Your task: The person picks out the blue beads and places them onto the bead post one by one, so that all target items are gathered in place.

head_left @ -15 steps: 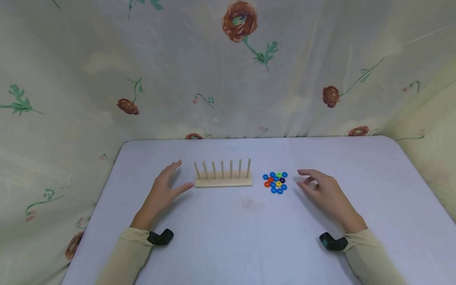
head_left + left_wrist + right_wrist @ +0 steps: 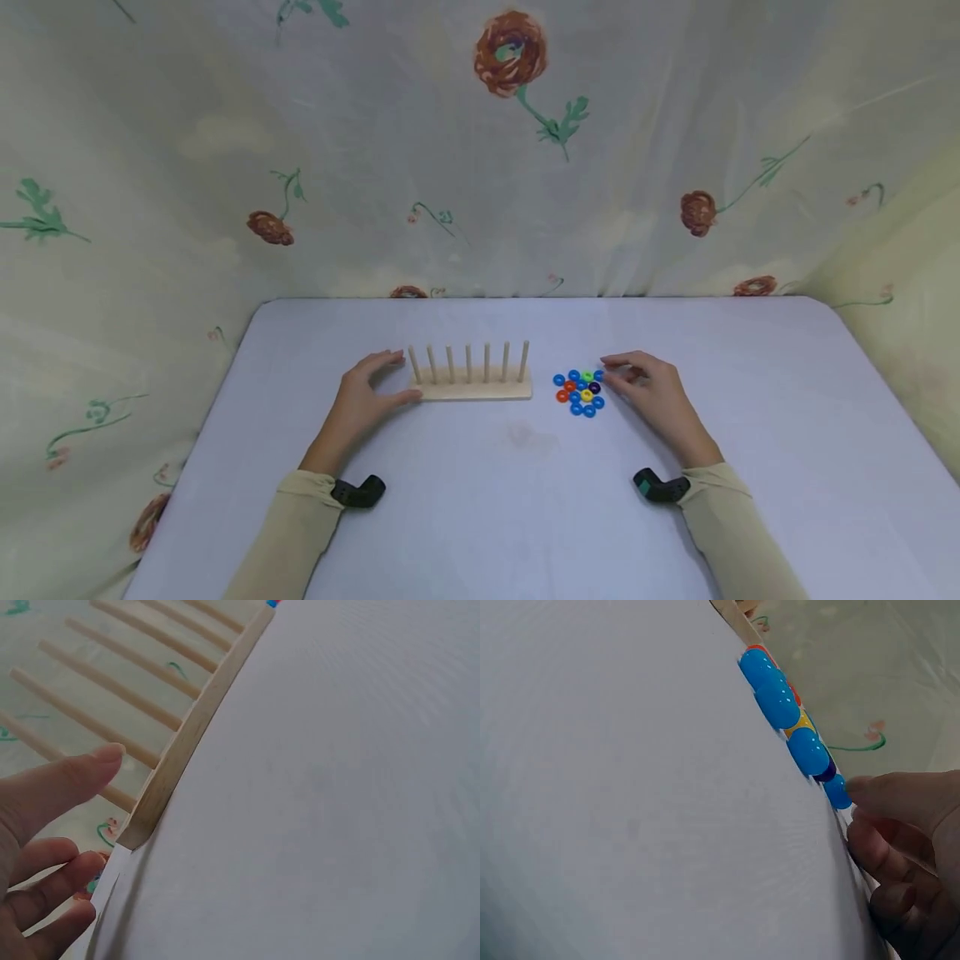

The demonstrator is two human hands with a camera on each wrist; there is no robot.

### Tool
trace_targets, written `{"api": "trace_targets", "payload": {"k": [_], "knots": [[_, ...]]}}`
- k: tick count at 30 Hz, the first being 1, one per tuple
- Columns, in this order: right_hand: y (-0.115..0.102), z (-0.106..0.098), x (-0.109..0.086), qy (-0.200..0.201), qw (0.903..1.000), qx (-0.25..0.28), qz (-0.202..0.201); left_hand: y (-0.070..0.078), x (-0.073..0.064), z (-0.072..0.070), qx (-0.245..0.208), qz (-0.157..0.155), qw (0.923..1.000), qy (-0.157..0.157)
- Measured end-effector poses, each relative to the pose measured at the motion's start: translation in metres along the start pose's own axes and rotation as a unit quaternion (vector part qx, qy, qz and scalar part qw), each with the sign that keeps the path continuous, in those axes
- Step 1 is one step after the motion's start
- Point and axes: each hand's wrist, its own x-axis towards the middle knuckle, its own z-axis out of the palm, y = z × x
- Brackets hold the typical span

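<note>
A wooden peg stand (image 2: 474, 391) with several upright pegs is on the white table. My left hand (image 2: 358, 410) is at its left end, fingers spread from the thumb; the thumb tip overlaps the base's front corner in the head view. Right of the stand lies a cluster of small rings, mostly blue, with red, green, yellow and dark purple ones among them. My right hand (image 2: 654, 402) reaches the cluster's right side, its thumb tip right at a blue ring (image 2: 838, 793) in the right wrist view. Thumb and index finger are a little apart there.
The white table (image 2: 495, 500) has rounded far corners. Behind it hangs a flower-patterned curtain (image 2: 360, 167), which also runs along both sides. A black wrist camera (image 2: 360, 492) sits on the left wrist, another wrist camera (image 2: 660, 486) on the right.
My left hand has moved right to the stand's left end. The right hand has moved left to the edge of the ring cluster. The stand and rings stay in place.
</note>
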Motion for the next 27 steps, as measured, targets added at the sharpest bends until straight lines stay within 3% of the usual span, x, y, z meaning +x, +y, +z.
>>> {"api": "trace_targets", "payload": {"k": [8,17,27], "knots": [[0.0026,0.003,0.0005,-0.016,0.9999,-0.003,-0.001,-0.0072,-0.0025,0.0045,0.014,-0.013,0.9998,0.002],[0.0018,0.0056,0.0034,0.005,1.0,-0.004,-0.007,-0.0093,0.004,0.0084,0.053,0.052,0.9971,0.017],[0.0087,0.0077,0.0007,0.023,0.9985,0.038,0.032,-0.0088,0.0009,0.0082,0.055,0.049,0.9972,0.014]]}}
